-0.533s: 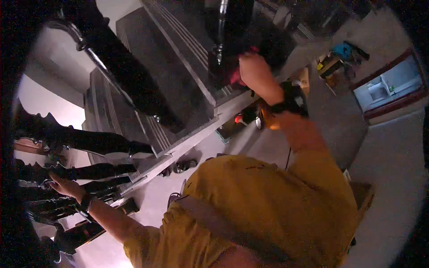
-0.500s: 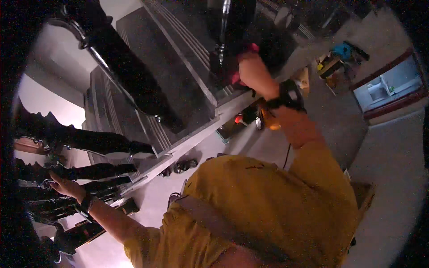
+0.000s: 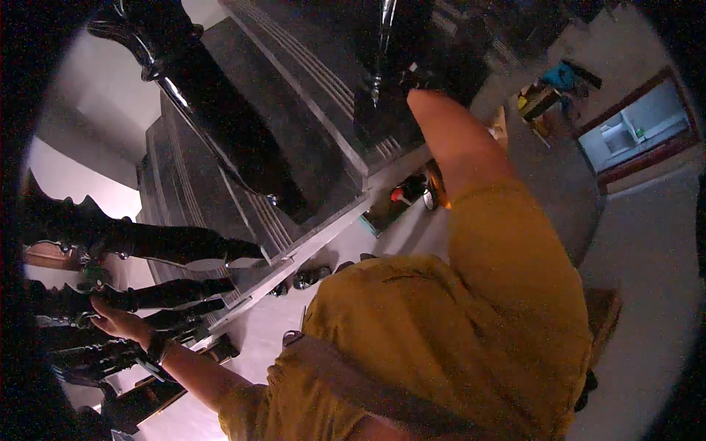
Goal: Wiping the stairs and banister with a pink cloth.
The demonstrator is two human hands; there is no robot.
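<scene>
At the left, my left hand (image 3: 121,323) is at a glossy black turned baluster (image 3: 173,294), thumb and fingers apart around it; part of the grip is hidden. My right arm reaches up and away, past the stair edge, toward another dark baluster (image 3: 379,81) at the top. A dark wristband (image 3: 412,76) shows at the wrist's end. My right hand is hidden beyond the wrist in the shadow, so its fingers and anything in them cannot be seen.
Grey stair treads (image 3: 316,117) with grooved edges rise at the upper left. A thick black baluster (image 3: 220,132) stands in front of them. Shoes (image 3: 312,276) lie below. Mixed items (image 3: 551,92), one blue, sit on the floor near a brown-framed opening (image 3: 640,128).
My right forearm has swung and reached farther away; the hand and the pinkish-red cloth in it have gone out of sight. My left hand remains at the baluster.
</scene>
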